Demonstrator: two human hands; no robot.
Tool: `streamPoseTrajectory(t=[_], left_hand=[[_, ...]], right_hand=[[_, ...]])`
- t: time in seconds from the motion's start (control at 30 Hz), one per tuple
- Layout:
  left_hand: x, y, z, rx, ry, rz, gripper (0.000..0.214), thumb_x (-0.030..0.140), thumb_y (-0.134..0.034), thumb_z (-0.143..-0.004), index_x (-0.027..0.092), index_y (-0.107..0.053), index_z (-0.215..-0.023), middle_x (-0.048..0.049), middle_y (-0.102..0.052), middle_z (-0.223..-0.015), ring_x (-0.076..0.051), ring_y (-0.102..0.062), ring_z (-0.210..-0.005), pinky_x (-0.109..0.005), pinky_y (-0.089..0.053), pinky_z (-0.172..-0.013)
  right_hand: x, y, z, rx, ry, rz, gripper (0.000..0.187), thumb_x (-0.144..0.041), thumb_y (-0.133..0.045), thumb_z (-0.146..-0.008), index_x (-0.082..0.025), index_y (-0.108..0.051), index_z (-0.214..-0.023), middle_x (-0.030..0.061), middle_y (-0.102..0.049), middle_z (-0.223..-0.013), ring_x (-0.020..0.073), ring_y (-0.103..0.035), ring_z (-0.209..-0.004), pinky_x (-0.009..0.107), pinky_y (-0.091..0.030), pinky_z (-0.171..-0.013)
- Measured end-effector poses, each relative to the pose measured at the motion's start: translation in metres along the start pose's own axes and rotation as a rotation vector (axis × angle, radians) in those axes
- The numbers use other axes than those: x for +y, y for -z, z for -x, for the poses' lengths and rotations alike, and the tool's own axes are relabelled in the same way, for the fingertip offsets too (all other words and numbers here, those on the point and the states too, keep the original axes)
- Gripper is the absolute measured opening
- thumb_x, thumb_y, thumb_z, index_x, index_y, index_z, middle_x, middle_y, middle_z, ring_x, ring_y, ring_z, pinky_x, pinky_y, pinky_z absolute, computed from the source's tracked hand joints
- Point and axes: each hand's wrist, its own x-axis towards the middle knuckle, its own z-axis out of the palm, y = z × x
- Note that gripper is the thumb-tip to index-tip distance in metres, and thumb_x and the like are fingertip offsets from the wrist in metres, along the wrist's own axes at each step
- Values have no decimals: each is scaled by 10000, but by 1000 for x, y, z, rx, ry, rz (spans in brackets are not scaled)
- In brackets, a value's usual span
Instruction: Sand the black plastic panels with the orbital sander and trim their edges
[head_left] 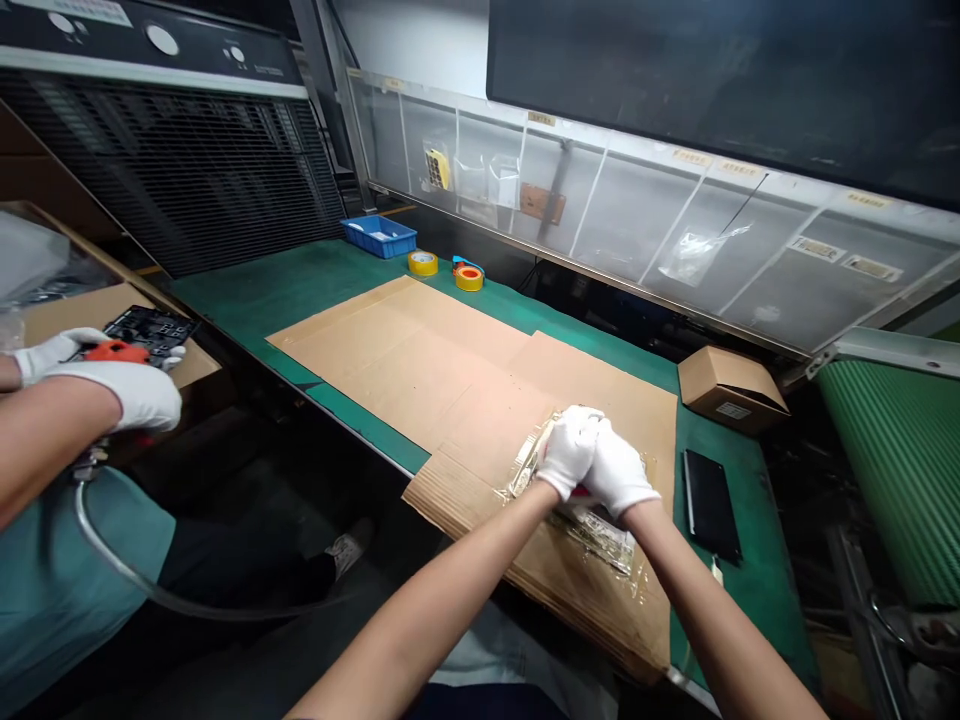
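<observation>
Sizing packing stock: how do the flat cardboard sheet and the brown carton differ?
The cardboard sheet lies flat and unfolded on the green mat; the carton sits as a made-up box, one flap gaping. The sheet is far larger than the carton. The carton has a white label; the sheet shows none. Both are plain brown corrugated cardboard.

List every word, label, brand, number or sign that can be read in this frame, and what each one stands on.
Nothing can be read: the label on the machine panel, the tags along the clear bin rack and the sticker on the cardboard box are all too small or blurred.
</observation>
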Motion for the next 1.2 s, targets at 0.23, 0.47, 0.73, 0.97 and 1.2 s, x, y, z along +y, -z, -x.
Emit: streamPoseTrajectory(t=[0.23,0.47,0.73,0.97,1.2], left_hand=[[-11,-17,12,-42,0,-58,269,156,-471,-941,160,-729,-1017,-105,-746,-1063,-228,-676,-1052,-410,-524,-1040],[6,-32,22,-145,-19,-95,267,155,-484,-914,147,-747,-962,-112,-754,-999,-252,-683,-983,-416,-532,-1009],[-3,-52,6,-178,-49,-65,250,137,-510,-926,133,-751,-994,-116,-757,-1050,-248,-688,-1032,-404,-530,-1035],[-1,-35,30,-132,-47,-67,257,137,-509,-922,140,-748,-1020,-95,-761,-1039,-231,-696,-1011,-394,-542,-1029],[-1,-71,10,-241,-83,-120,242,154,-514,-948,118,-747,-1002,-115,-760,-1052,-238,-693,-1029,-386,-523,-1046]], right_hand=[[20,-8,5,12,46,-22,553,-230,-615,-873,-82,-492,-1391,201,-687,-1182,261,-714,-974,306,-496,-800],[44,-24,30,37,-103,-61,552,-272,-633,-860,-90,-479,-1358,189,-705,-1116,274,-729,-881,309,-469,-714],[55,-10,18,54,-201,-19,612,-275,-640,-860,-45,-458,-1398,176,-727,-966,302,-731,-882,315,-464,-705],[42,-19,38,21,-78,1,652,-274,-692,-816,-53,-495,-1396,211,-700,-1109,284,-725,-881,306,-472,-714],[72,-9,26,91,-169,-48,583,-304,-658,-856,-83,-529,-1379,183,-722,-1070,265,-723,-921,290,-481,-766]])
